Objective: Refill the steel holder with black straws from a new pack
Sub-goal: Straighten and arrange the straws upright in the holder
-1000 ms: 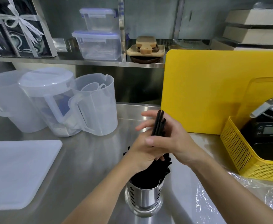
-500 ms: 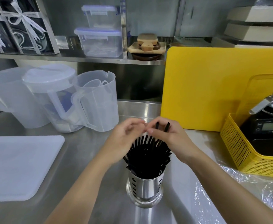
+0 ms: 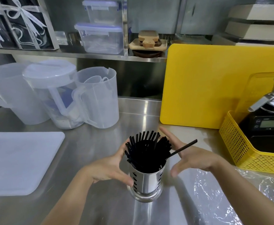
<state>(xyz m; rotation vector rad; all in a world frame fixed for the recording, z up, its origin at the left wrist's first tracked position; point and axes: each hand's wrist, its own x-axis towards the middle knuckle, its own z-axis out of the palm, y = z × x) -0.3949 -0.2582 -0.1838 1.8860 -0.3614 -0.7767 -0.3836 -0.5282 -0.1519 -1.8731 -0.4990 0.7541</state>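
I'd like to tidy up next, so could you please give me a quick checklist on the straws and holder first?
1. Holder upright on counter: ok.
2. Straws seated in holder: not ok, one stray straw leans out to the right.
3. Left hand free: ok, open beside holder.
4. Right hand free: ok, open.
5. Plastic wrap cleared: not ok, still on counter.
6. Holder full: cannot tell.

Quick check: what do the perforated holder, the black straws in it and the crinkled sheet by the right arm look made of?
Perforated cylindrical holder: polished metal, probably stainless steel; mirror-like reflections, punched slots. Thin black straws: likely plastic, though coated paper can't be ruled out; uniform, mostly matte black tubes. Crinkled clear sheet: thin plastic film, transparent with sharp white glints along its wrinkles.
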